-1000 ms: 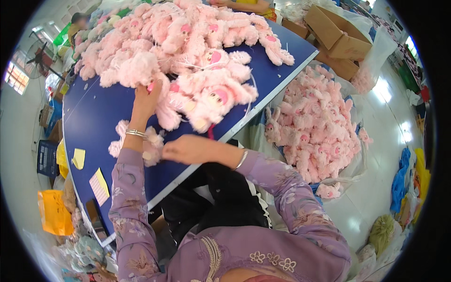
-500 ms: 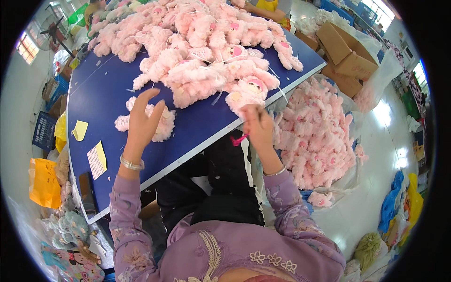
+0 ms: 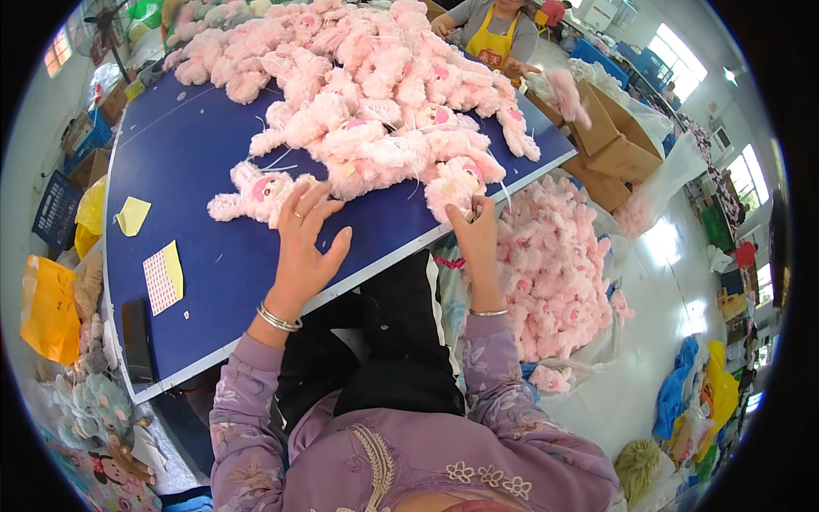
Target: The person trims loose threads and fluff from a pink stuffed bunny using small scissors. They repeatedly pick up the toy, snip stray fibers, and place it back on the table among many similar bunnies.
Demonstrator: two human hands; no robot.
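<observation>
A pink plush toy (image 3: 256, 193) lies face up on the blue table (image 3: 205, 256), apart from the pile's near edge. My left hand (image 3: 309, 247) is open, fingers spread, the tips over or touching that toy's lower end. At the table's edge my right hand (image 3: 478, 239) is closed, thumb and forefinger against the lower end of another pink plush toy (image 3: 455, 183). From its curled fingers a small magenta object (image 3: 449, 263) sticks out; its kind is mostly hidden. Beyond both hands spreads a heap of pink plush toys (image 3: 341, 77), with thin white strips among them.
A large bag of pink plush toys (image 3: 554, 273) stands right of the table. Open cardboard boxes (image 3: 618, 141) sit behind it. Across the table is a person in a yellow apron (image 3: 491, 38). A dark phone (image 3: 137, 341) and a sticker sheet (image 3: 162, 280) lie at the left.
The separate toy has moved up the table and its face now shows. My left hand has come down and right, fingers lowered onto it. The view has shifted, showing more of the co-worker.
</observation>
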